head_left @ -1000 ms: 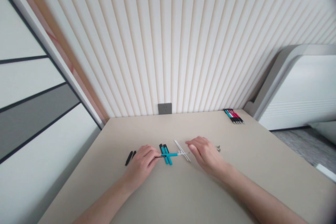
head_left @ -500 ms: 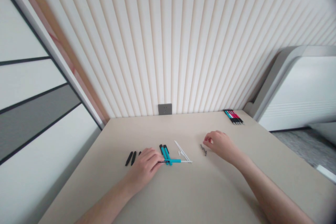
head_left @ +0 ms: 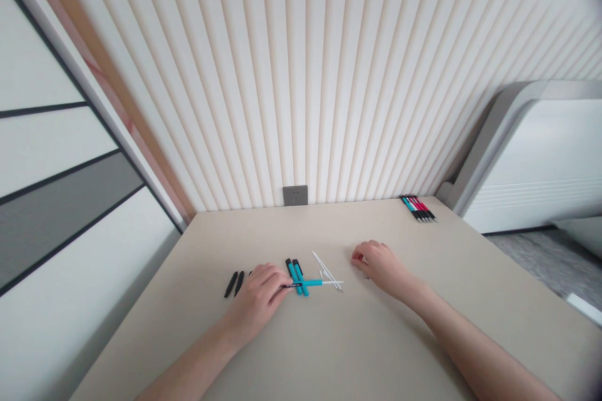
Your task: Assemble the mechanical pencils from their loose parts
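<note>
Ribbed wall (head_left: 301,75) behind tabletop (head_left: 301,351) | left hand (head_left: 261,291) pinches blue pen barrel (head_left: 313,282), white refill (head_left: 335,282) protruding, between side edges | right hand (head_left: 376,263), toward right edge, curls its fingers; I can't tell their hold | pens (head_left: 418,208) by far right corner

No readable text. Pale marking on the black clip (head_left: 293,285) of the teal pen (head_left: 313,282), too small to decipher.
</note>
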Action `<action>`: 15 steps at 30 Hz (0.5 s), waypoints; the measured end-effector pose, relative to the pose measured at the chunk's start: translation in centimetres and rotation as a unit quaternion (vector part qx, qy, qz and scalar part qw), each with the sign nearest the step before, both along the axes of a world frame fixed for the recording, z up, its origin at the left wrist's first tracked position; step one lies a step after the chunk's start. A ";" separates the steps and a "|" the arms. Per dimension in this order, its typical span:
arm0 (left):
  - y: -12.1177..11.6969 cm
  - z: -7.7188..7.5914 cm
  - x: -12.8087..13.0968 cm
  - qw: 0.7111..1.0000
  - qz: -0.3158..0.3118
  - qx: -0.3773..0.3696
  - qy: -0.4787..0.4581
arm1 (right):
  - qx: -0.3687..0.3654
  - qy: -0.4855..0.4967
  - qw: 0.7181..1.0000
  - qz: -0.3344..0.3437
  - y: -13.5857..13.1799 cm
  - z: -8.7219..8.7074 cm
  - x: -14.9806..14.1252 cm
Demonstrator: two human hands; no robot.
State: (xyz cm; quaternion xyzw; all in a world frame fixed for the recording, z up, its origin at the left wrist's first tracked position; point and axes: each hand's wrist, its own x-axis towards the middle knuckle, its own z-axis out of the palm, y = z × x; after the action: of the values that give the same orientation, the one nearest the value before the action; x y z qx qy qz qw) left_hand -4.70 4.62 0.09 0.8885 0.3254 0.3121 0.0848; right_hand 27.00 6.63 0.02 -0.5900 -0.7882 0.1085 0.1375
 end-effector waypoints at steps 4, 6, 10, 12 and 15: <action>0.2 -0.3 -0.2 0.999 0.026 -0.006 -0.021 | 0.004 0.120 0.993 0.016 -0.3 0.7 -0.6; 0.3 -0.5 -0.3 0.998 0.046 -0.008 -0.033 | -0.011 0.188 0.981 0.038 -0.5 1.2 -0.9; 0.4 -0.5 -0.4 0.996 0.077 -0.001 -0.050 | -0.013 0.258 0.963 0.079 -1.0 2.0 -1.6; 0.4 -0.5 -0.5 0.995 0.083 0.003 -0.054 | -0.011 0.275 0.957 0.089 -1.2 2.1 -1.8; 0.4 -0.4 -0.4 0.995 0.085 0.007 -0.056 | -0.013 0.286 0.954 0.090 -1.3 2.1 -2.0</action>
State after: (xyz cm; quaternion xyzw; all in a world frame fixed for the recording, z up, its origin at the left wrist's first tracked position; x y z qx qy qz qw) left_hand -5.14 5.04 -0.32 0.8396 0.3918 0.3697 0.0696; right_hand 24.99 5.30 2.16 -0.4628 -0.7640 0.2950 0.3392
